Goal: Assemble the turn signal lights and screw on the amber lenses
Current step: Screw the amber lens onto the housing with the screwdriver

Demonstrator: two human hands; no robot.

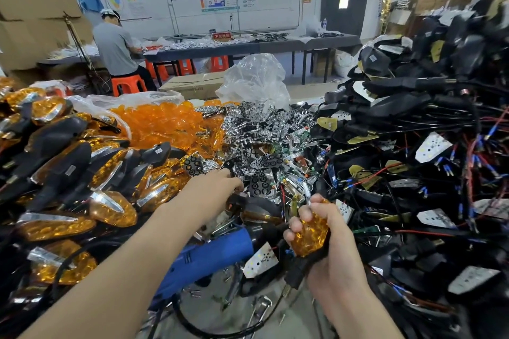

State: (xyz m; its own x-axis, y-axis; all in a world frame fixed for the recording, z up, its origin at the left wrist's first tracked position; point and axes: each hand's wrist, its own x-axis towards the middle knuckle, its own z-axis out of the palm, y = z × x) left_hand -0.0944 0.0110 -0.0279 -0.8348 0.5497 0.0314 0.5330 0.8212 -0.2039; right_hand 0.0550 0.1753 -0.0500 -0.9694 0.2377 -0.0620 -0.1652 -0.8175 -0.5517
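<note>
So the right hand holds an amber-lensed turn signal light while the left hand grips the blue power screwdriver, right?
Not quite. The head view shows the left hand reaching into the pile of shiny chrome reflector pieces; the blue power screwdriver lies ungripped beneath its forearm. The rest is right.

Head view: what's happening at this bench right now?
A person's right hand grips a turn signal light with amber faceted lens and black housing. The left hand reaches into the heap of chrome reflector pieces; whether it holds one is hidden. A blue power screwdriver lies between the arms. Finished amber lights pile left, wired black housings right.
</note>
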